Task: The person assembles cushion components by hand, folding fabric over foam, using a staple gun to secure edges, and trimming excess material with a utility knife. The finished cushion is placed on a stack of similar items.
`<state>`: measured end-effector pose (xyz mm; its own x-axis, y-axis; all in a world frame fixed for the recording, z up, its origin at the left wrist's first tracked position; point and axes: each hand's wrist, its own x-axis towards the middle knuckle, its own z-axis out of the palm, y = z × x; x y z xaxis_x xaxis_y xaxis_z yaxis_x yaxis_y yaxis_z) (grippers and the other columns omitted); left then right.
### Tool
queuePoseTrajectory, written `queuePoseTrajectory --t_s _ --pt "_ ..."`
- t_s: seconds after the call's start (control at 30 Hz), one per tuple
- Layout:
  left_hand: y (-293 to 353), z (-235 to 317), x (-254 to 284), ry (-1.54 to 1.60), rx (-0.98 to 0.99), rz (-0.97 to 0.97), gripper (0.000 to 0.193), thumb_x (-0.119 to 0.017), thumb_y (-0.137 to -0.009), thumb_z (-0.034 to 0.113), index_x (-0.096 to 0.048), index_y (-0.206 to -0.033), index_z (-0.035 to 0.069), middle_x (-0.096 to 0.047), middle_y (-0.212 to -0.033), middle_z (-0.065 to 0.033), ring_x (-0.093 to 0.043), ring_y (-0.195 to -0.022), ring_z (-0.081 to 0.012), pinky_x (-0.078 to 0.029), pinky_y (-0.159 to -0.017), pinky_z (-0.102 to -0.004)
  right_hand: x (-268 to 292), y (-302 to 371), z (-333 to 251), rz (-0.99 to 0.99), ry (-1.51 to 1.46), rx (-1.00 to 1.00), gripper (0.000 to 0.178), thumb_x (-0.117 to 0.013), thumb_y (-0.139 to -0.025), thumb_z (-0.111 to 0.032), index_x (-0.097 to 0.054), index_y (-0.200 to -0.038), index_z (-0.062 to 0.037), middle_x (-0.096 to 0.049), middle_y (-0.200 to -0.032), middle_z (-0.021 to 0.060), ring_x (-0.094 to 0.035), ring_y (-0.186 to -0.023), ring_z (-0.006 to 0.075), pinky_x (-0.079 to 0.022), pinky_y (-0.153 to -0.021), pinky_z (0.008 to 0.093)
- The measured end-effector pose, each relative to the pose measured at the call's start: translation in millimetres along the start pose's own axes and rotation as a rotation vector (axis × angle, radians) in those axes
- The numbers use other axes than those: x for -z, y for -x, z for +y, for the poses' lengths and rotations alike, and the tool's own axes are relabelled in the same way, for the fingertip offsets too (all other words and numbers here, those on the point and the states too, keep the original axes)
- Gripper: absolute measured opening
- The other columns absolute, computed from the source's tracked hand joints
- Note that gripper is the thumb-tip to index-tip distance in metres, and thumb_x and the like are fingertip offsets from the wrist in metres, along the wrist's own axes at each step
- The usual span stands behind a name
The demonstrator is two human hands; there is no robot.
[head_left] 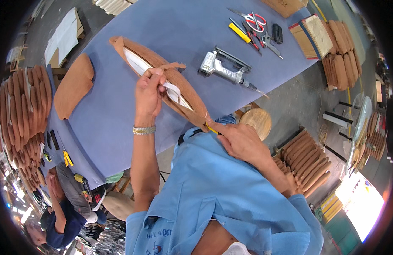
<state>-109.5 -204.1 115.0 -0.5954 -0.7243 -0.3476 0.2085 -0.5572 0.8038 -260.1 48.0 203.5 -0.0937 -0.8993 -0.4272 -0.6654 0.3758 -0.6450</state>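
Note:
A long, narrow pad covered in brown fabric (pixel 186 88) lies slantwise across the blue-covered table, its near end close to my body. White material shows along its open side. My left hand (pixel 147 93) is closed in a pinch on a looped white strip (pixel 174 90) at the middle of this opening. At the near end, my right hand (pixel 241 139) grips a slim yellow tool (pixel 212 128), its tip against the fabric; the tool's exact kind is hidden by my fingers. A loose brown flap (pixel 173 66) sticks out from the pad's upper edge.
A staple gun (pixel 224 66) with an air hose lies right of the pad. Beyond it are red-handled scissors (pixel 257 23) and several hand tools. A flat brown piece (pixel 74 87) lies left. Stacked brown pads (pixel 305 159) and a wooden stool (pixel 257 121) stand right; a co-worker (pixel 62 219) sits lower left.

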Motion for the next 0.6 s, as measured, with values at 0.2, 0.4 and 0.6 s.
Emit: queuePoseTrajectory --t_s 0.2,0.4,0.6 --pt "2.9 -8.6 -17.3 -0.41 -0.132 0.107 0.017 -0.066 -0.105 0.02 -0.061 -0.102 0.004 -0.062 -0.077 0.0008 -0.052 -0.062 -0.0058 -0.041 -0.056 -0.022 9.4 8.6 -9.0 0.05 0.034 0.001 0.055 -0.067 -0.095 -0.015 -0.059 -0.149 -0.019 -0.073 -0.092 0.018 -0.069 -0.078 0.0405 -0.054 -0.069 0.0505" --pt "33.2 -23.5 35.5 -0.434 -0.193 0.395 0.015 -0.067 -0.104 0.019 -0.062 -0.098 0.006 -0.06 -0.072 0.002 -0.051 -0.059 -0.005 -0.04 -0.055 -0.0214 37.0 -30.3 66.8 0.586 -0.085 -0.092 0.053 -0.073 -0.094 -0.027 -0.061 -0.145 -0.019 -0.075 -0.106 0.0214 -0.072 -0.09 0.0431 -0.057 -0.076 0.0442" --pt "51.3 -56.1 111.4 -0.199 -0.262 0.575 0.012 -0.07 -0.1 0.018 -0.063 -0.096 0.008 -0.059 -0.073 0.0009 -0.049 -0.055 -0.0058 -0.04 -0.052 -0.0208 34.7 -133.5 221.2 0.682 0.218 -0.228 0.047 -0.069 -0.095 -0.027 -0.064 -0.14 -0.0157 -0.074 -0.117 0.0221 -0.069 -0.103 0.0474 -0.055 -0.09 0.0549"
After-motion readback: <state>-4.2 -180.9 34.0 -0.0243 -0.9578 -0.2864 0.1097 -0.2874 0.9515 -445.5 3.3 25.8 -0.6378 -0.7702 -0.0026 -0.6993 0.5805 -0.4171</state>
